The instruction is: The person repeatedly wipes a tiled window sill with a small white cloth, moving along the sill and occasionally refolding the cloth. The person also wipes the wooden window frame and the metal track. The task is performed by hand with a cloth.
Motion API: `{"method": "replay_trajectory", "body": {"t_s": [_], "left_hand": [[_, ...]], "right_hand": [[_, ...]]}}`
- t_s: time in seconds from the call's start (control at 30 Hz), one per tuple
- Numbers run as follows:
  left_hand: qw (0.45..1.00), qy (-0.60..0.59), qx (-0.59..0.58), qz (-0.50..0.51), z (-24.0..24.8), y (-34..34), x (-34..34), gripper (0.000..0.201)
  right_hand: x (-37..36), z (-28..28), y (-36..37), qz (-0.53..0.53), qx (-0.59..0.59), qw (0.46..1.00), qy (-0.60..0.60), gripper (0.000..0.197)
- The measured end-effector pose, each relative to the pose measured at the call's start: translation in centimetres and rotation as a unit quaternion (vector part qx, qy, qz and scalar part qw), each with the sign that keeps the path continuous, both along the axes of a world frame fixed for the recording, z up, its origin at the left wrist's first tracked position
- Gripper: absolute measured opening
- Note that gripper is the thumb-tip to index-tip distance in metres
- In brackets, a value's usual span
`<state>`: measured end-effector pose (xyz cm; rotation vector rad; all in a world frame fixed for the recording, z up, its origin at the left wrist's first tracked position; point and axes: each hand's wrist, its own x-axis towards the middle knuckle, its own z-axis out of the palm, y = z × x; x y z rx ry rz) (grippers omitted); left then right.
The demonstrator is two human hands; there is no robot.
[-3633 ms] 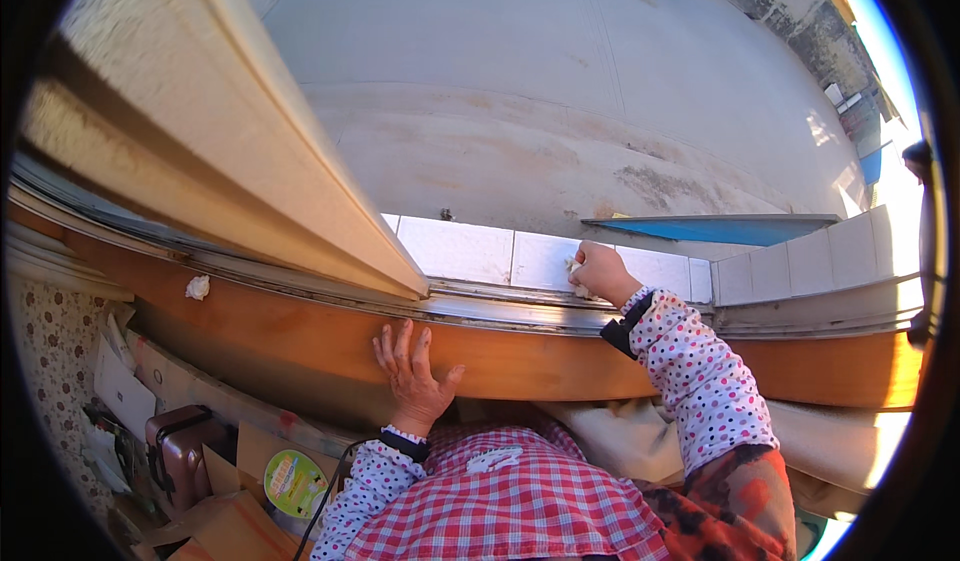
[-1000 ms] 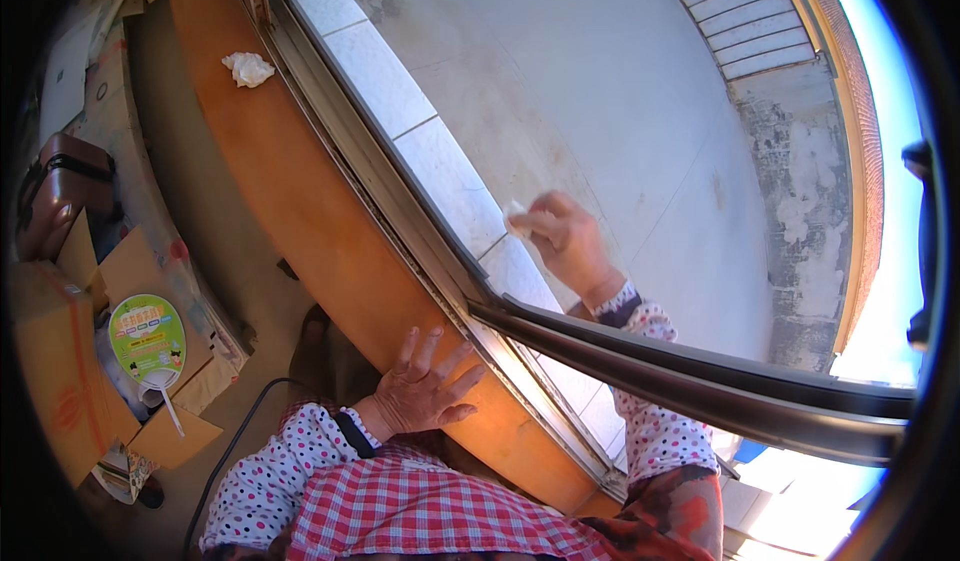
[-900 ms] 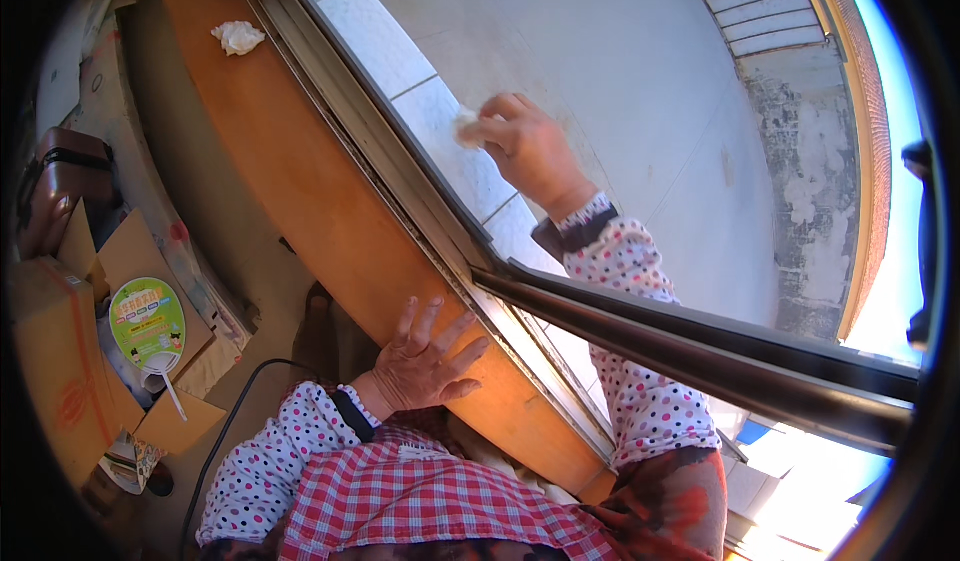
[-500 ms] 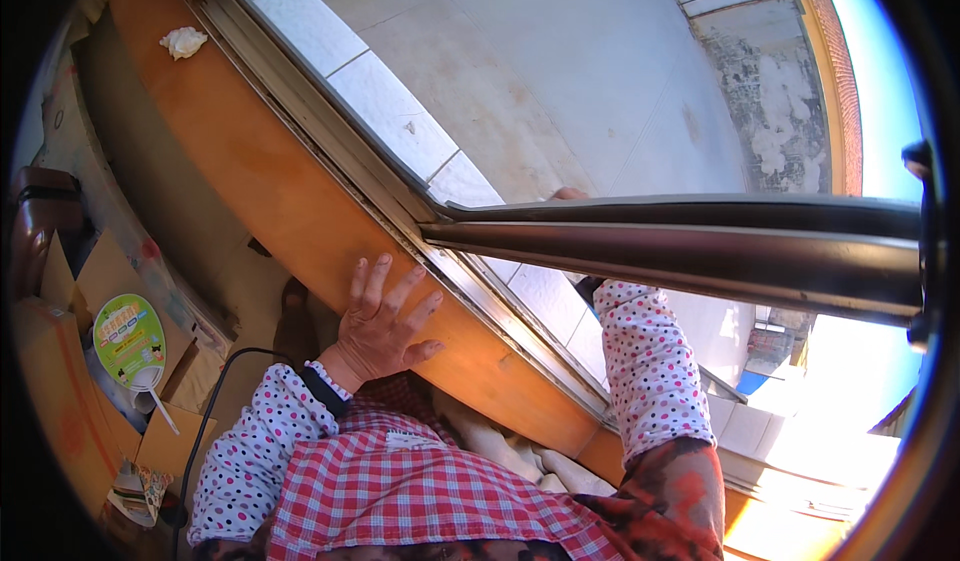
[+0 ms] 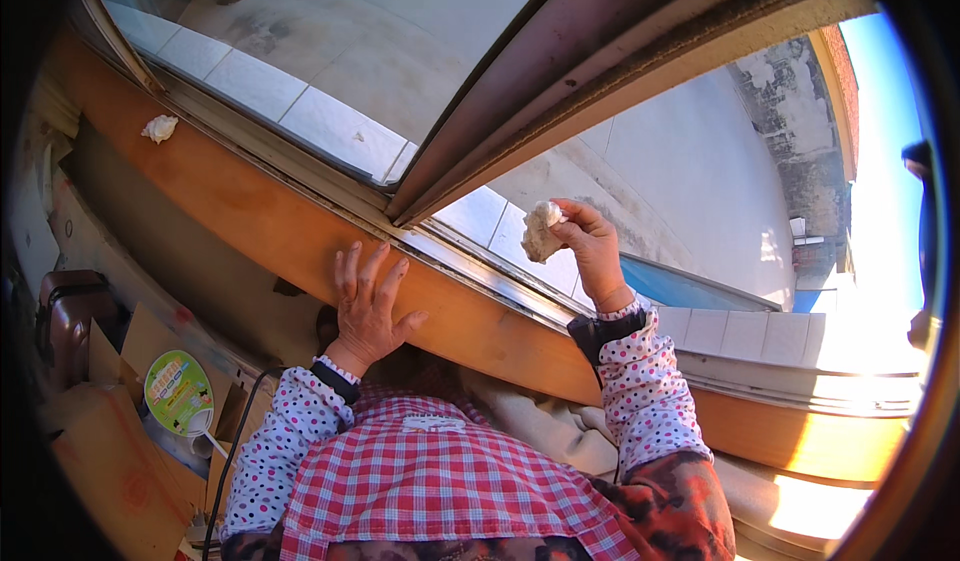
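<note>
My left hand (image 5: 368, 306) rests flat on the orange wooden window sill (image 5: 230, 206), its fingers spread. At the opening beside the window frame (image 5: 560, 101), my right hand (image 5: 597, 251) is raised and pinches a crumpled wad of tissue (image 5: 541, 234), off-white with greyish dirt on it. The wad hangs above the sliding window's metal track (image 5: 490, 283) and the white tiled outer ledge. A second white crumpled wad (image 5: 160, 128) lies at the far left of the sill, away from both hands.
On the left, below the sill, are cardboard boxes (image 5: 125, 461), a green hand fan (image 5: 178, 393), a brown glossy case (image 5: 75, 323) and a black cable (image 5: 232, 461). Beige cloth (image 5: 560, 426) bunches under the sill. Outside lies a pale floor with a stained wall (image 5: 795, 111).
My right hand, mostly hidden behind the window frame before, now shows in the opening with the wad. My left hand stays on the sill. The whole view has shifted.
</note>
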<state>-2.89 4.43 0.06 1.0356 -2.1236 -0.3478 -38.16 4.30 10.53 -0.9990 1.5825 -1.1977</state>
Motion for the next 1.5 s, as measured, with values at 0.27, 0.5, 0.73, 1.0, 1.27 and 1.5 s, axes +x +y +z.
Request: {"method": "replay_trajectory", "body": {"t_s": [0.27, 0.5, 0.73, 1.0, 1.27, 1.5], "left_hand": [[0.998, 0.036, 0.046, -0.017, 1.8, 0.5, 4.5, 0.069], [0.995, 0.039, 0.088, 0.003, 1.3, 0.0, 8.5, 0.069], [0.994, 0.047, 0.094, 0.018, 1.4, -1.3, 11.9, 0.067], [0.993, 0.045, 0.098, 0.053, 1.2, -2.6, 14.6, 0.062], [0.988, 0.077, 0.128, 0.042, 0.9, -3.0, 15.0, 0.062], [0.989, 0.080, 0.115, 0.055, 1.6, -3.4, 16.2, 0.059]], "right_hand": [[6.8, -2.6, 7.6, 0.057, 0.020, 0.888, 0.456, 0.014], [14.6, -6.6, 2.0, 0.013, -0.009, 0.881, 0.473, 0.014], [20.7, -6.9, -3.2, -0.056, -0.031, 0.938, 0.341, 0.022], [21.7, -5.4, -2.1, -0.005, -0.037, 0.841, 0.540, 0.012], [25.0, -5.7, -3.5, -0.030, -0.077, 0.789, 0.609, 0.013], [28.9, -2.6, -4.6, -0.030, -0.155, 0.818, 0.553, 0.019]]}}
